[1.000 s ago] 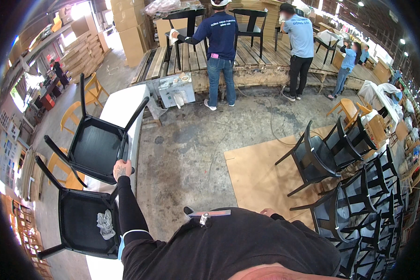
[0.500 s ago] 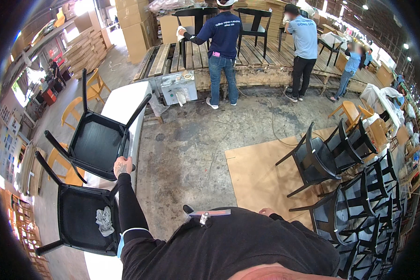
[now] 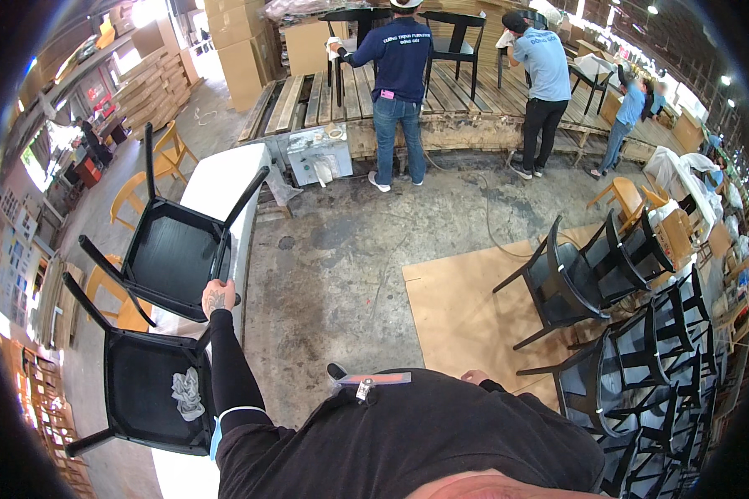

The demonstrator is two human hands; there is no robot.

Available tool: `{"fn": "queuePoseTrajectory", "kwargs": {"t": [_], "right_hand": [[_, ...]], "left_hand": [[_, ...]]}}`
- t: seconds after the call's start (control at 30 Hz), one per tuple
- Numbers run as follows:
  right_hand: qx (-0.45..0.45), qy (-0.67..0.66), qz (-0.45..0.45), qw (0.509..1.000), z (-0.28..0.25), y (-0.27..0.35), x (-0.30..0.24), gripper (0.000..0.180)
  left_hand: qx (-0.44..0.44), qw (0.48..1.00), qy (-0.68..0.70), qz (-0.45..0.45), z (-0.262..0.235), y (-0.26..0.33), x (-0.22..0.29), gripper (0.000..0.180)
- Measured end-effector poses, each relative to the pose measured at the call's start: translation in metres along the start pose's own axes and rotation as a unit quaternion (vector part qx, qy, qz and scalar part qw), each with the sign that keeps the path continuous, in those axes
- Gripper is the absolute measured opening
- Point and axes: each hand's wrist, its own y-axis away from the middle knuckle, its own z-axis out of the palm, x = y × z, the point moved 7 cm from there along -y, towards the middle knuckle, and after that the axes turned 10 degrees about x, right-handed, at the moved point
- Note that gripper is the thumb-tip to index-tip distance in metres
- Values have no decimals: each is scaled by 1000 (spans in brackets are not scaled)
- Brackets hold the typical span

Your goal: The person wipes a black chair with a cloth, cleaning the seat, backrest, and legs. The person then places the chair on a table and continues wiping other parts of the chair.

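Two black chairs [image 3: 171, 258] lie on the white counter [image 3: 225, 179]; left hand [image 3: 217, 297] fingers closed on the upper chair's frame, steady grip advisable; right hand [image 3: 474, 377] barely visible, state unclear.

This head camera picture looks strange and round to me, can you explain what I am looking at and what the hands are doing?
The picture comes from a wide fisheye camera worn on a person's head, looking down, so straight lines bend near the rim. The dark shape at the bottom is the person's own shirt. Their left hand rests on the edge of a black chair lying upside down on a long white table. A second black chair lies nearer, with a grey rag on it. The right hand barely shows and seems to hold nothing. More black chairs stand on the right, and other people work at the back.
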Motion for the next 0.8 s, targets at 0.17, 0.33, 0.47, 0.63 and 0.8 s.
{"fn": "queuePoseTrajectory", "kwargs": {"t": [0.17,0.33,0.47,0.63,0.8], "right_hand": [[-21,-6,75,997,1,1,5,28],[-8,-8,7,1000,2,0,-8,30],[-23,6,40,999,13,-8,6,30],[-63,-51,-31,996,41,-37,4,32],[-84,-129,-22,988,64,-78,-23,36]], "left_hand": [[-5,1000,1,9,4,-1,-2,38],[23,999,21,27,4,-3,-3,39],[-3,1000,8,7,7,-3,-9,40],[-17,1000,12,-18,7,-3,-13,40],[-1,999,29,-22,7,-4,-13,39]]}}
